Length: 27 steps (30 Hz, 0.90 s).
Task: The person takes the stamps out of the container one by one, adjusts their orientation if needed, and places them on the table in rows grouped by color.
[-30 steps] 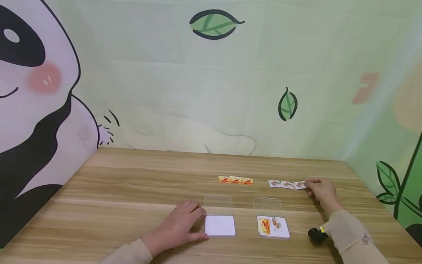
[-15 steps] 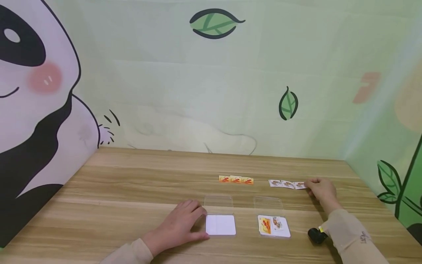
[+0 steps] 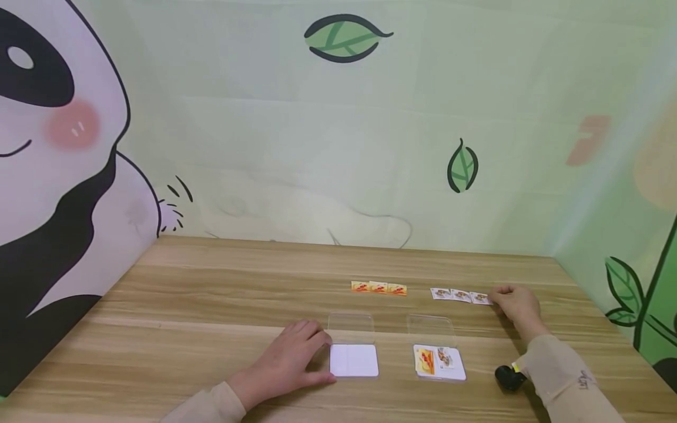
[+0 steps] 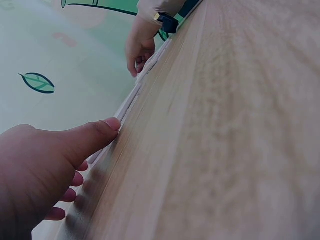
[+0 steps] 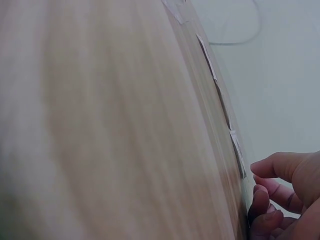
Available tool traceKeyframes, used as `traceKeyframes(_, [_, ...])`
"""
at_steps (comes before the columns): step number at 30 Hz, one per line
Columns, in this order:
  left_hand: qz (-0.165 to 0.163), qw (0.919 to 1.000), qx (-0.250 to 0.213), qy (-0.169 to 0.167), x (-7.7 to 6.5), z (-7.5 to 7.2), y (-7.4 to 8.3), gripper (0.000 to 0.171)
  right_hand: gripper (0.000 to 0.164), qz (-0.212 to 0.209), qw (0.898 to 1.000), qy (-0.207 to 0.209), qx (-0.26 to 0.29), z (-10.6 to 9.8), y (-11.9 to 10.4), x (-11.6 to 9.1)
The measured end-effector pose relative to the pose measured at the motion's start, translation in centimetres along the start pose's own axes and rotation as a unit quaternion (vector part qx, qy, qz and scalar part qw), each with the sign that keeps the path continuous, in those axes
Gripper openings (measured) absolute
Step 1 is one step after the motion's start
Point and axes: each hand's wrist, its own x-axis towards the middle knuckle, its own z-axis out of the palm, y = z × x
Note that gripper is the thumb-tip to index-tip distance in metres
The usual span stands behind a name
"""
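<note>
In the head view my left hand rests on the table, its thumb and index finger touching the left side of a clear plastic box with white cards. Its thumb is stretched out straight in the left wrist view. My right hand is at the right end of a row of small white picture cards; in the right wrist view its fingertips are beside the end card, which lies flat, with nothing visible between them. Another clear box holds white cards with a yellow picture card and a white picture card on top.
Farther back on the wooden table lies a row of yellow-and-red picture cards. The boxes' clear lids lie open behind them. A black wrist device hangs under the right sleeve. A printed backdrop stands behind the table.
My right fingertips have shifted very slightly off the end card, which shows more of its right edge. My left hand and the boxes look the same.
</note>
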Motion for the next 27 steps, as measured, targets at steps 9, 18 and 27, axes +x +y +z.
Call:
traceKeyframes(9, [0.004,1.0000,-0.001,-0.001,0.2,0.1,0.0,0.050,0.039,-0.016,1.000,0.000,-0.005,-0.5,-0.2,0.0])
traceKeyframes(18, [0.010,1.0000,0.001,0.001,0.3,0.2,0.0,0.052,0.035,-0.041,0.999,0.000,-0.001,-1.0,-0.9,-0.7])
traceKeyframes(27, [0.005,1.0000,0.001,0.004,0.1,-0.3,-0.1,0.051,0.035,-0.061,0.998,-0.006,0.016,-1.2,-1.1,-1.5])
